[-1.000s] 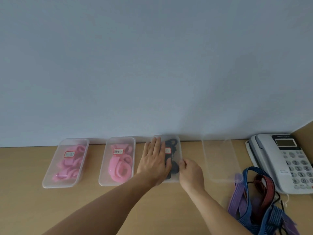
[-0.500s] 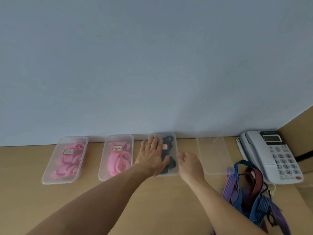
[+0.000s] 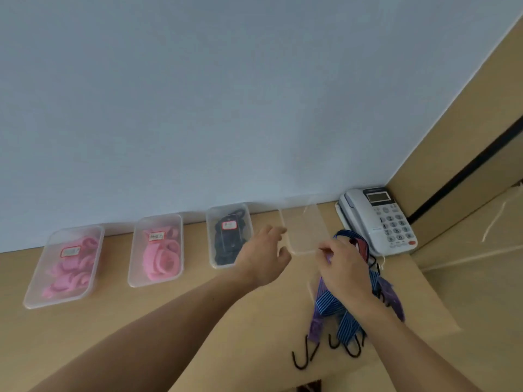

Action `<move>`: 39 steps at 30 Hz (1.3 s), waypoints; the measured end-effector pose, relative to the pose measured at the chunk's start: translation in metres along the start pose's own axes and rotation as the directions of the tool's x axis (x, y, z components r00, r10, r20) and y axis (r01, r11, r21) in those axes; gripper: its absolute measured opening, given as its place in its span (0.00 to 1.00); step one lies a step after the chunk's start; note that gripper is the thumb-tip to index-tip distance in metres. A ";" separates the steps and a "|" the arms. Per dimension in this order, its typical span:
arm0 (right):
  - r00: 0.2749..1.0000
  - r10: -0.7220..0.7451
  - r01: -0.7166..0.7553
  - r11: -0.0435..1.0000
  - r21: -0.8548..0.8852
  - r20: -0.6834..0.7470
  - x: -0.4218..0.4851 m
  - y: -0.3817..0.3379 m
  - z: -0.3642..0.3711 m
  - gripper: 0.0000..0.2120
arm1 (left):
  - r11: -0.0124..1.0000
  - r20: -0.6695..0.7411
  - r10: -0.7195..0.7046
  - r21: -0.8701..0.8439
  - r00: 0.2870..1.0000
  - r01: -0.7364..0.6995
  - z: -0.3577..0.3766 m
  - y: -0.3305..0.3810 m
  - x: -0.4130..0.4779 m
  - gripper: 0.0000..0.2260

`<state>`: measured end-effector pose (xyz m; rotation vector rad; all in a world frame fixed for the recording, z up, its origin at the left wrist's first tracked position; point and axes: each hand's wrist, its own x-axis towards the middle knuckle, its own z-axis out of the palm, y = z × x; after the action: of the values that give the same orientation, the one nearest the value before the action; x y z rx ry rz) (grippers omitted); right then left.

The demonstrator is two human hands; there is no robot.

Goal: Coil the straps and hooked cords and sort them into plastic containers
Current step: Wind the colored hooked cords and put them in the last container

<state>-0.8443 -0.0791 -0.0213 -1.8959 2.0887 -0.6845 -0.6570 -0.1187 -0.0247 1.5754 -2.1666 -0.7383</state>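
**Fourth box stands ready while hooked cords lie uncoiled**

Along the back of the desk, against the wall, we see three labelled boxes in a row: the left pink-strap container, the middle pink-strap container and the black-strap container. To their right stands a clear container with nothing visible inside, near a telephone.

The left hand is at the container's near left edge, thumb and forefinger spread either side of the corner. The right hand, fingers curled and its back to us, is at the near right corner, over the hooked cords. From this angle we cannot tell whether either hand has closed on the plastic or, for the right, on a cord.

The cords, blue-striped, purple and red, lie in a loose heap between the clear container and the desk's near edge, their black hooks fanned toward us.

We judge the cords light, soft and springy, likely to unwind once released, with stiff hooks that snag neighbouring loops. Each is best drawn free by its hook end and then wound. The container looks thin and slick, so we would hold it by the rim.
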 end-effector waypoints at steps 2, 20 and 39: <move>0.998 -0.057 0.057 0.998 -0.026 0.008 0.000 0.019 -0.008 0.05 | 1.000 0.078 -0.005 0.002 0.997 0.005 0.011 0.012 -0.002 0.20; 0.593 -0.650 0.771 0.629 -0.102 0.476 0.021 0.082 -0.026 0.15 | 0.894 0.164 -0.423 -0.082 0.891 0.440 0.061 0.084 -0.046 0.21; 0.919 -0.393 0.264 0.599 0.756 -0.009 0.050 0.027 -0.186 0.08 | 0.904 0.019 -0.114 -0.413 0.993 0.111 -0.002 0.157 0.008 0.08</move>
<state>-0.9627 -0.0932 0.1328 -1.7314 1.0498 -1.1994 -0.7774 -0.0884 0.0714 1.4765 -1.7698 -1.1409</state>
